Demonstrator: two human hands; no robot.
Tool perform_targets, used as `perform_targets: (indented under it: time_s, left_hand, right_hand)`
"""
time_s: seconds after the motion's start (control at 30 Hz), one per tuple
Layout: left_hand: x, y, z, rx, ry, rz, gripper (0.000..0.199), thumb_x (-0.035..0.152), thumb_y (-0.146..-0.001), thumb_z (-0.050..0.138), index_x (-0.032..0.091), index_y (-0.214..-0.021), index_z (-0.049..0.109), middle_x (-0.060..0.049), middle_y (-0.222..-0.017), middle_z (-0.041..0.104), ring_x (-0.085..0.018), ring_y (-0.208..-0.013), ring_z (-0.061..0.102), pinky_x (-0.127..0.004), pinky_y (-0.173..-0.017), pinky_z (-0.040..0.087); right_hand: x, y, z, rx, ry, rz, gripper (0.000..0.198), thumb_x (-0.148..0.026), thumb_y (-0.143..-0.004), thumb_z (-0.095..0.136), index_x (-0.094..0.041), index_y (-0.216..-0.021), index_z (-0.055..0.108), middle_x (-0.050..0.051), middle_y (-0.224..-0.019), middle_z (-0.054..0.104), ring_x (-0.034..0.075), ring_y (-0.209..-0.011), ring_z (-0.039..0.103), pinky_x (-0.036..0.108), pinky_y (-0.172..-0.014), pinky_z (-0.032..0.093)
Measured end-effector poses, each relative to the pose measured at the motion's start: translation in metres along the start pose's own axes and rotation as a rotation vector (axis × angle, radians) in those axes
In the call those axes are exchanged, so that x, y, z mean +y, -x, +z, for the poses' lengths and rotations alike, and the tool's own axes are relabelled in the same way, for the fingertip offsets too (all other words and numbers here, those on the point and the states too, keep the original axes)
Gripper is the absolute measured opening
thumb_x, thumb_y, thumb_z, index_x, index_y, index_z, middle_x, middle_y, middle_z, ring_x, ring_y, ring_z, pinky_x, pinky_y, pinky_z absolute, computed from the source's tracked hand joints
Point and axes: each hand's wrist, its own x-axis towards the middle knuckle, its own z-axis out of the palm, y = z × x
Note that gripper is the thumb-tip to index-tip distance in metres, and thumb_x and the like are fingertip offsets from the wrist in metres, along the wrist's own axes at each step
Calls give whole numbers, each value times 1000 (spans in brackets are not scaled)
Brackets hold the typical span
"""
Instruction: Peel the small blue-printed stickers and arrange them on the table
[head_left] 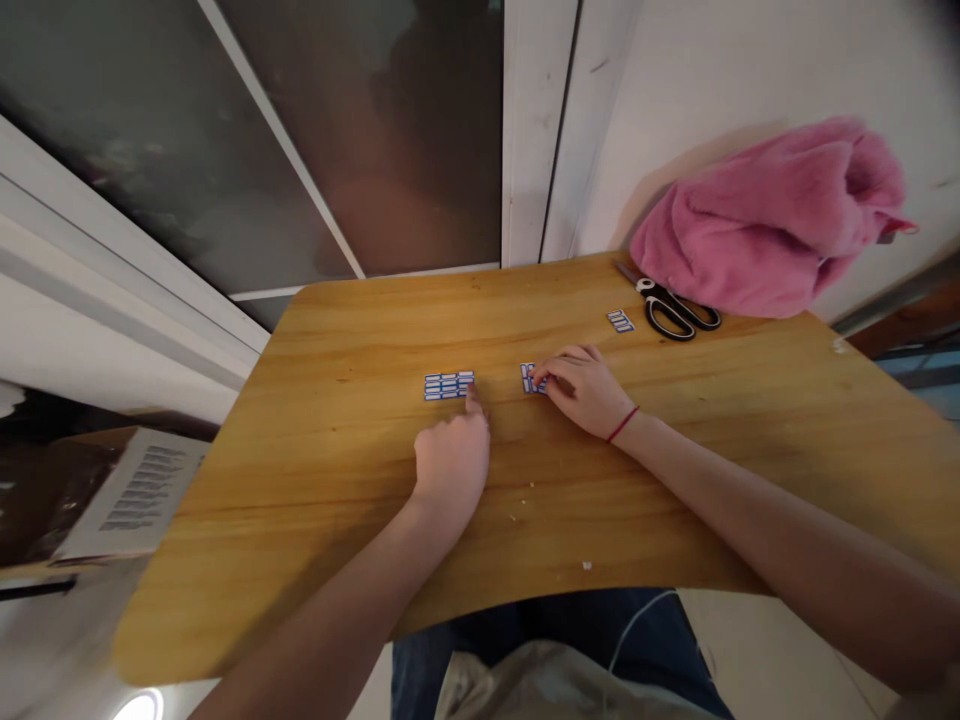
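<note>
Blue-edged, flat: touching one label sheet (444,386) with pointing, otherwise closed left hand (454,452); part-covering second sheet (526,379) with right hand (587,391), too hidden to call gripping. Leaving smaller piece (620,321) untouched.

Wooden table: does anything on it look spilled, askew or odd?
Yes: pale scraps lie on the near half of the table, like stray litter. A blue-and-white sheet lies slanted, set apart near the scissors.

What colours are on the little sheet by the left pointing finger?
Label sheet: white rectangles with blue borders, in the head view.
</note>
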Motion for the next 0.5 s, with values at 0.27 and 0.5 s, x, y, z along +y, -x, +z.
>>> perform_targets:
  time_s: [0.27,0.5]
  left_hand:
    - [1,-1,0,-3,22,-5,47,29,-94,31,11,-134,46,-12,-70,70,-25,-66,68,-32,-54,48]
    - [1,-1,0,-4,18,-2,47,28,-94,29,11,-135,44,-13,-70,69,-24,-64,67,-32,-56,48]
  right_hand:
    - [0,0,0,4,-5,3,17,-11,-80,48,-22,-78,60,0,-84,71,19,-85,57,37,-84,35]
    - [-1,0,0,5,-9,8,17,-11,-79,48,-23,-78,61,1,-82,71,19,-84,57,38,-84,35]
